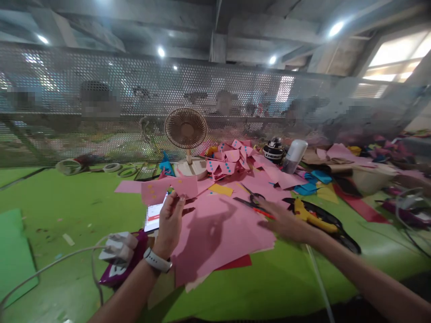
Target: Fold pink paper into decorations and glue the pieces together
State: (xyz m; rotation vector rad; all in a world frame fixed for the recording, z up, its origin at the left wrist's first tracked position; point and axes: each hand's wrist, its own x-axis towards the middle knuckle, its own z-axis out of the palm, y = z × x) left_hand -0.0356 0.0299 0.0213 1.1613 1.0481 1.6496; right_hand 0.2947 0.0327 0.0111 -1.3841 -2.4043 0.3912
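My left hand (171,220) is raised over the left side of the pink paper sheets (215,233), fingers curled in a pinch. A tiny green and yellow bit shows at its fingertips, too small to name. A phone (154,217) with a lit screen lies just behind that hand. My right hand (281,220), somewhat blurred, reaches over the right side of the sheets, its fingers stretched and apart. Black-handled scissors (257,197) and a red-handled tool (264,213) lie at its fingertips; whether it touches them I cannot tell.
A yellow-handled glue gun (313,217) lies right of my right hand. Behind the paper stand a fan (186,129), cut pink pieces with blue dots (229,163) and a clear white bottle (295,156). White plugs (118,247) with cables sit at left.
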